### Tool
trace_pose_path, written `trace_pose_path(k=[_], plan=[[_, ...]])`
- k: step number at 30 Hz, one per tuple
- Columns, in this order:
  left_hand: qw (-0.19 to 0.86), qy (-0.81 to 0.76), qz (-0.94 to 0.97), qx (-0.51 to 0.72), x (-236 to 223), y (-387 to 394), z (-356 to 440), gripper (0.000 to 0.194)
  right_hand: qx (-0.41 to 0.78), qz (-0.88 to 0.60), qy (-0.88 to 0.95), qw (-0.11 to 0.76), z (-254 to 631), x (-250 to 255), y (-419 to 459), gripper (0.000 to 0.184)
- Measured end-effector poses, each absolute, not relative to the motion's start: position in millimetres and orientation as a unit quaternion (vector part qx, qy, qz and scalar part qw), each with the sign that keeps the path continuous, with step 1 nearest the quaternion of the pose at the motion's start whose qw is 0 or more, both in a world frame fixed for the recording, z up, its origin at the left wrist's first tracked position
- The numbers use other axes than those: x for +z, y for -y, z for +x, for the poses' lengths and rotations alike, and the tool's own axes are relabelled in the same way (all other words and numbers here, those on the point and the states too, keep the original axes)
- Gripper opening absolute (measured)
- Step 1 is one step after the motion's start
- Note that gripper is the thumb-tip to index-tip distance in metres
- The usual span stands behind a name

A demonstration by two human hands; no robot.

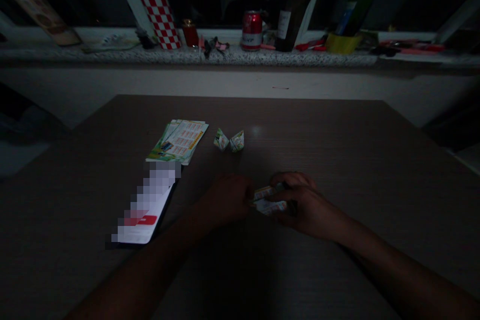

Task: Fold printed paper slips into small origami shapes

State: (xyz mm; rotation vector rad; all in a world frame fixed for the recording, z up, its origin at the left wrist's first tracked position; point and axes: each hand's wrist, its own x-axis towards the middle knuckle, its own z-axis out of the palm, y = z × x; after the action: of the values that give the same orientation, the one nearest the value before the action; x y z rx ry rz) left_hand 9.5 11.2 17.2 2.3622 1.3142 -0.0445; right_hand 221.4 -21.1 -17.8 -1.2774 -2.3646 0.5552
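A phone (159, 210) and a card pile (182, 141) lie left, then two little folded shapes (237, 142). The left hand (228, 199) is at the small paper's (268, 206) left end; too dark to tell if it pinches. The paper sits between both hands, seemingly longest from hand to hand. The right hand (311, 209) holds its right end with fingers and thumb.

No words or numbers can be read with certainty. Blurred lettering marks the red-and-silver cylindrical can (251, 30) at upper centre and, beside it, the white rectangular label (284, 25) on a dark, broad-shouldered bottle (296, 12). Tiny red grids cover the green-and-white printed cards (183, 139), left of centre; small print marks the folded white-and-orange paper (269, 206), lower centre.
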Motion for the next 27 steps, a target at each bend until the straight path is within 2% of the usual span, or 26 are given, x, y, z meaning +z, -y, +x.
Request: trace_pose_path(k=[4,10,13,15,21,27], plan=[[0.222,-0.453,0.863,0.019,12.0,-8.5,6.0,0.018,0.205,-0.438,0.855,0.185,224.6,-14.2,20.8,0.046],[0.176,-0.418,0.888,0.071,5.6,6.3,6.0,0.015,0.226,-0.378,0.876,0.196,226.9,-8.1,16.6,0.029],[0.158,-0.387,0.903,0.097,3.9,8.3,9.8,0.008,0.249,-0.340,0.880,0.220,226.7,-7.8,13.8,0.013],[0.143,-0.370,0.910,0.119,2.9,7.3,12.4,0.008,0.254,-0.326,0.874,0.254,226.3,-9.3,12.9,0.012],[0.096,-0.350,0.913,0.187,2.8,6.8,14.3,0.016,0.142,-0.281,0.860,0.402,225.0,-11.7,15.7,0.016],[0.062,-0.314,0.907,0.273,8.5,11.0,14.1,0.015,0.060,-0.270,0.865,0.419,224.2,-6.9,20.3,0.017]])
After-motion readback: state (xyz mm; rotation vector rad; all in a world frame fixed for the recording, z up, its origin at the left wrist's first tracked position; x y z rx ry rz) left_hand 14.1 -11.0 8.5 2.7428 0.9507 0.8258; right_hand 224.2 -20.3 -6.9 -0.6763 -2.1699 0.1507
